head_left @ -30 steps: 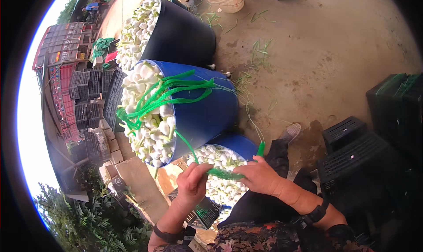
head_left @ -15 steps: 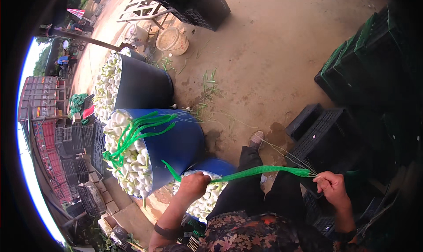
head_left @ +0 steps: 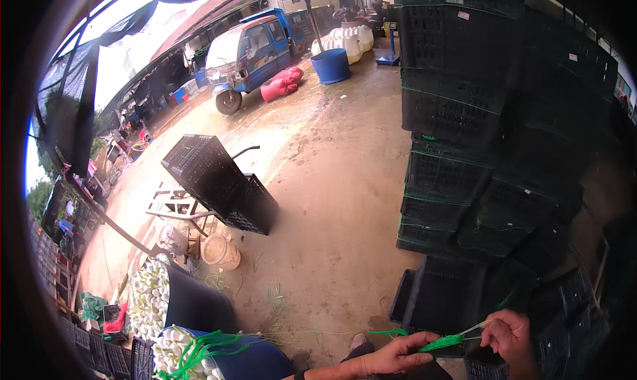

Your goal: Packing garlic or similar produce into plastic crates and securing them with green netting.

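A narrow green mesh net (head_left: 443,343) is stretched between my hands near the lower edge. My left hand (head_left: 397,355) pinches it between thumb and fingers, and one loose green end shows beyond this hand. My right hand (head_left: 507,339) grips the thin pale strings at the net's other end. To the left, a blue tub (head_left: 255,361) is full of white garlic bulbs (head_left: 174,348), with more green mesh nets (head_left: 202,353) draped over them. Behind it leans a dark tub (head_left: 196,304), also filled with garlic bulbs.
Stacked black plastic crates (head_left: 458,101) fill the right side, with lower crates (head_left: 444,290) close before my hands. More crates (head_left: 219,181) rest at a metal frame, beside a whitish bucket (head_left: 221,252). A blue three-wheeled truck (head_left: 255,51) and a blue tub (head_left: 330,66) stand farther off.
The view has swung up, so crates and the truck now show. My left hand has come close to my right, and the net between them is shorter and bunched.
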Motion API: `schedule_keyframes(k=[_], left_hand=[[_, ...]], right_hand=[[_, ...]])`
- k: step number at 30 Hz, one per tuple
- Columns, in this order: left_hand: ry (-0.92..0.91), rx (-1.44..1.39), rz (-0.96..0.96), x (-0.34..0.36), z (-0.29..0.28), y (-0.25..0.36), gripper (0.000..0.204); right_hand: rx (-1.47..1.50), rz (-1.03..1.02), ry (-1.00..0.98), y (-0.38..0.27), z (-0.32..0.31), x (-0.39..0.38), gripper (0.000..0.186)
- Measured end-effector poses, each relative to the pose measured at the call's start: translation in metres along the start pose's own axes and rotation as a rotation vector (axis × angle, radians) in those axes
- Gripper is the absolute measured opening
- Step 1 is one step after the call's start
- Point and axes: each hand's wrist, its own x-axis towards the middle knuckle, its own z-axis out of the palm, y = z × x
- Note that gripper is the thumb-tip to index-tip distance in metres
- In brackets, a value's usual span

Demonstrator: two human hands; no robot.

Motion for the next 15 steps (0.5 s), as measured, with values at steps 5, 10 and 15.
schedule_keyframes(k=[5, 10, 15], left_hand=[[0.252, 0.466, 0.615, 0.01, 0.0, 0.021, 0.022], [0.27, 0.832, 0.66, 0.016, -0.003, 0.035, 0.022], [0.624, 1.135, 0.883, 0.005, 0.006, 0.056, 0.036]], right_hand=[[-0.313, -0.274, 0.162, -0.025, 0.027, -0.013, 0.015], [-0.497, -0.362, -0.119, -0.036, 0.04, -0.011, 0.014], [-0.058, -0.176, 0.213, 0.002, 0.056, -0.007, 0.012]])
